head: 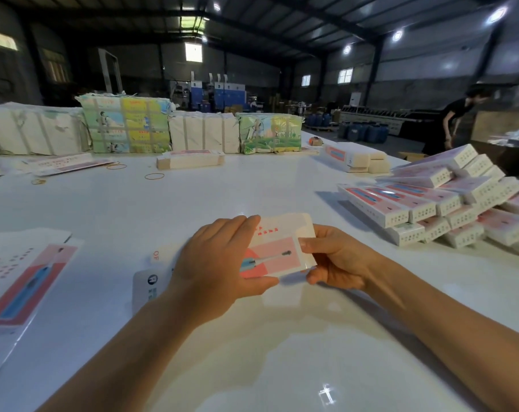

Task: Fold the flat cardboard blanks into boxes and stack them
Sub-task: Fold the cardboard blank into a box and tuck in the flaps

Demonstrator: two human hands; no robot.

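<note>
blank in hand: pink-and-white cardboard blank (277, 251), centre of frame, just above the white table (252, 352); its left part is hidden under the left hand
left hand: left hand (219, 263) lies over the blank's left half, fingers together across the top, thumb along the lower edge, so it grips the card
right hand: right hand (338, 260) holds the blank's right end, thumb on the printed face, fingers curled beneath; pinching it
loose flats: flat blank (23, 281) at lower left of frame, lying on the table, well apart from the hands
done boxes: stack of folded boxes (448, 203) at right of frame, several layers, leaning
far flats: small pile of flats (189, 159) upper centre; rubber bands (154, 176) near it on the table
back row: wrapped bundles (124, 126) along the table's far edge, upper left to centre
background: person in dark clothes (451, 120) bent over, upper right
</note>
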